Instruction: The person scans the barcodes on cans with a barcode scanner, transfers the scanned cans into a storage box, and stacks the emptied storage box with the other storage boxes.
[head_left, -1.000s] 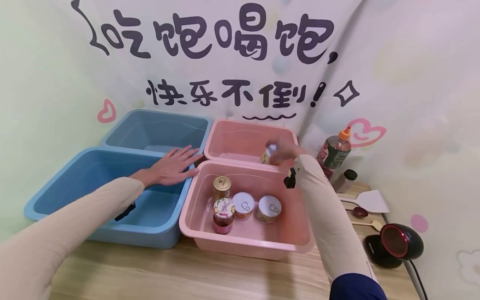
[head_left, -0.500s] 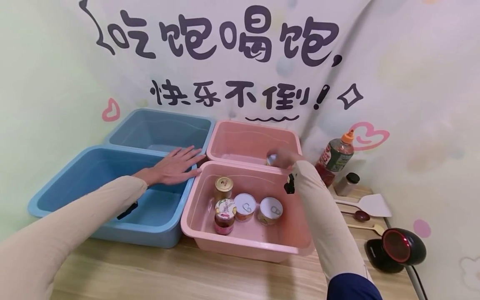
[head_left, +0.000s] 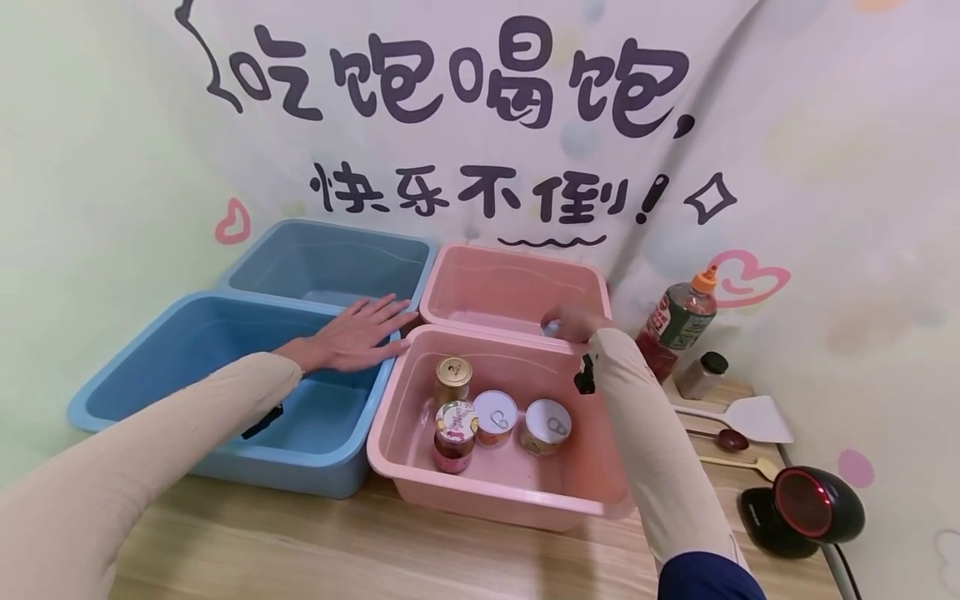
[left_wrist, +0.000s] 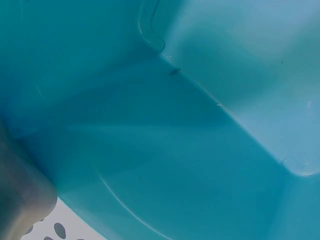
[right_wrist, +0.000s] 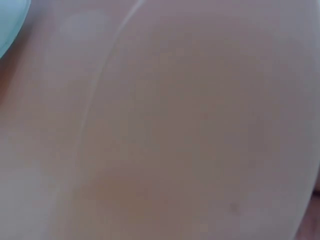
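Observation:
My right hand (head_left: 576, 323) reaches down into the back pink bin (head_left: 517, 265). Its fingers grip a small can (head_left: 551, 327), mostly hidden behind the hand and the bin's rim. In the right wrist view only a pale round edge (right_wrist: 9, 22) shows at the upper left. My left hand (head_left: 358, 335) lies flat with fingers spread across the rim of the front blue bin (head_left: 172, 310). Inside the front pink bin (head_left: 487, 490) stand a gold-lidded can (head_left: 454, 377), a jar with a patterned lid (head_left: 454, 442) and two pull-tab cans, one (head_left: 495, 415) left of the other (head_left: 547, 427).
Behind the front blue bin is another blue bin (head_left: 330, 258). At the right stand an orange-capped bottle (head_left: 681, 317), a black-capped jar (head_left: 702, 377), a white spatula (head_left: 757, 419), two spoons and a black device (head_left: 813, 504) on the wooden table (head_left: 315, 542).
My right hand has lowered the can into the back pink bin, so less of it shows. My left hand stays on the rim. The head view has shifted slightly.

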